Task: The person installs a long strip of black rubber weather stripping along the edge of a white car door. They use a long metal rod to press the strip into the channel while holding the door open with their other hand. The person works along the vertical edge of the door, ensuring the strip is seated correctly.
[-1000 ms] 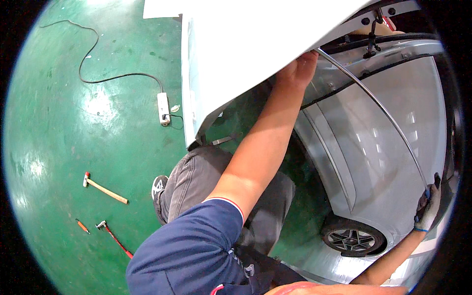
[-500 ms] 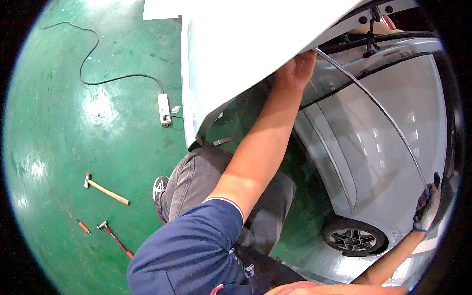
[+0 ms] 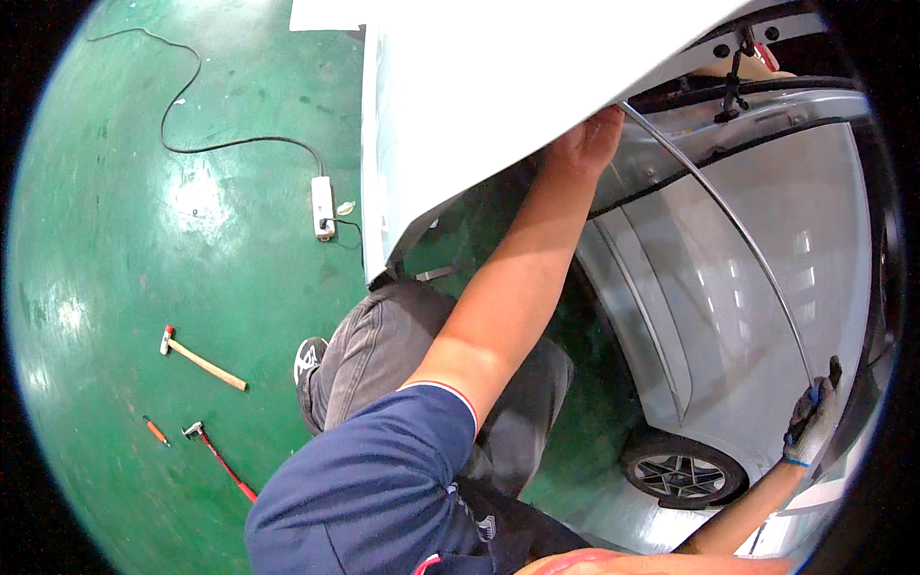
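My right hand, in a white and dark work glove, is closed round the lower end of a long, thin metal rod. The rod bows upward to the edge of a white car door, where its far end goes out of sight. Beside that end, my bare left hand reaches up to the door's lower edge. Its fingers are mostly hidden there, so whether they grip the rod or the door cannot be told.
The grey car body with its wheel lies right. On the green floor at left are a wooden-handled hammer, a red-handled hammer, an orange-handled tool and a power strip with a black cable.
My right hand has moved a little left and nearer, bringing the lower end of the rod with it. The left hand stays at the door edge; the view has shifted slightly.
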`<state>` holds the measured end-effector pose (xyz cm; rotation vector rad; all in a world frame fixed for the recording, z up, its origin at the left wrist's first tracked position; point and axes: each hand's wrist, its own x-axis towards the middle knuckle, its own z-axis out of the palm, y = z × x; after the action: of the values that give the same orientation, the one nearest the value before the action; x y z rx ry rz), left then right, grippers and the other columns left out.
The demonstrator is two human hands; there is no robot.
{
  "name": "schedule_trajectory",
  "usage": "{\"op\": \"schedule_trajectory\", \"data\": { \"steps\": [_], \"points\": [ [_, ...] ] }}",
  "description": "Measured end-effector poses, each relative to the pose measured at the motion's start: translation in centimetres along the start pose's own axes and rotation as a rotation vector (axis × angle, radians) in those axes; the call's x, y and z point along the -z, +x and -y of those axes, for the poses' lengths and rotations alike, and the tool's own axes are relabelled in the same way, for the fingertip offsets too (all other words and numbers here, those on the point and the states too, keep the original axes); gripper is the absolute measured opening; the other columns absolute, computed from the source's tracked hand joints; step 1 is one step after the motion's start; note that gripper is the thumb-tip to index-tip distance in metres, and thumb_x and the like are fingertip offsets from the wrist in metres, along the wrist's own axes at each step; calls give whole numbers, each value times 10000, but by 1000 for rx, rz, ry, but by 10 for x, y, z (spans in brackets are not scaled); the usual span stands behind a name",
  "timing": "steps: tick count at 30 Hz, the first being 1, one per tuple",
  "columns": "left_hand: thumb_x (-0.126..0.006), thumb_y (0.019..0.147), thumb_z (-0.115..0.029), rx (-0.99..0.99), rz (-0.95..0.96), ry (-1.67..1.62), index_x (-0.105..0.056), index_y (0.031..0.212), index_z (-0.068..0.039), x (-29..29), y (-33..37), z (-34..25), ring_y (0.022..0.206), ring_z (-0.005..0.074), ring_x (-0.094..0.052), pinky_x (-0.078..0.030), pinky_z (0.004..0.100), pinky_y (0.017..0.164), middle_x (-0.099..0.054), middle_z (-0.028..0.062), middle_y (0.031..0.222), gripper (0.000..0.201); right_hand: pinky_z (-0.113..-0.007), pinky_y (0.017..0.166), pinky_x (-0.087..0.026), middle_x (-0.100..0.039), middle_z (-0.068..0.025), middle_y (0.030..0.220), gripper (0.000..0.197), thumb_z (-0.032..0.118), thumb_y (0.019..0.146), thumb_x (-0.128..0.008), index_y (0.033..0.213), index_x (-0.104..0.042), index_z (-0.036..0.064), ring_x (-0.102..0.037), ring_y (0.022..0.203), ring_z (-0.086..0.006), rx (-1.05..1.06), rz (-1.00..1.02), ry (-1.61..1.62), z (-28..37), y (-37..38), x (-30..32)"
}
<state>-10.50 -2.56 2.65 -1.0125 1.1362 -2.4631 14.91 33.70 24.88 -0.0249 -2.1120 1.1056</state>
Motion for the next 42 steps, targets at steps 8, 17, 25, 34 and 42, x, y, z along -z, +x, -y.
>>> {"op": "schedule_trajectory", "data": {
  "steps": [8, 17, 25, 34, 42],
  "points": [
    [-568, 912, -226, -6, -36, -8, -629, 1041, -11, 7, 3, -2, 1015, 318, -639, -548, 481, 868, -663, 168, 1072, 258, -158, 401, -196, -343, 81, 648, 469, 168, 935, -471, 1386, -419, 51, -265, 462, 3, 105, -8, -92, 28, -14, 27],
    [-572, 906, -232, -16, -27, 13, -634, 1009, -8, 3, 0, -1, 948, 304, -659, -563, 453, 814, -674, 161, 1031, 254, -169, 388, -219, -328, 67, 650, 500, 143, 932, -482, 1410, -375, 46, -288, 459, -8, 35, 32, -24, -3, -20, 4],
    [-561, 911, -240, 30, -2, -75, -631, 1015, 4, 4, 4, -7, 969, 336, -648, -562, 463, 806, -667, 182, 1050, 274, -175, 395, -198, -321, 68, 664, 498, 165, 938, -481, 1409, -376, 42, -262, 471, -6, 70, 41, -100, 13, -21, 21],
    [-557, 914, -231, 23, 7, -82, -621, 1060, 27, 10, 6, -9, 1044, 348, -625, -541, 504, 874, -644, 202, 1115, 304, -173, 397, -197, -356, 63, 668, 484, 152, 930, -483, 1394, -402, 42, -280, 475, -4, 72, 6, -63, 7, -31, 12],
    [-557, 913, -215, 21, 17, -72, -623, 1067, 17, 4, 4, -6, 1041, 340, -628, -543, 492, 880, -644, 190, 1125, 286, -168, 392, -199, -399, 53, 705, 473, 198, 944, -497, 1386, -418, 47, -281, 470, -4, 79, -92, -92, 28, -46, 16]
  ]
}}
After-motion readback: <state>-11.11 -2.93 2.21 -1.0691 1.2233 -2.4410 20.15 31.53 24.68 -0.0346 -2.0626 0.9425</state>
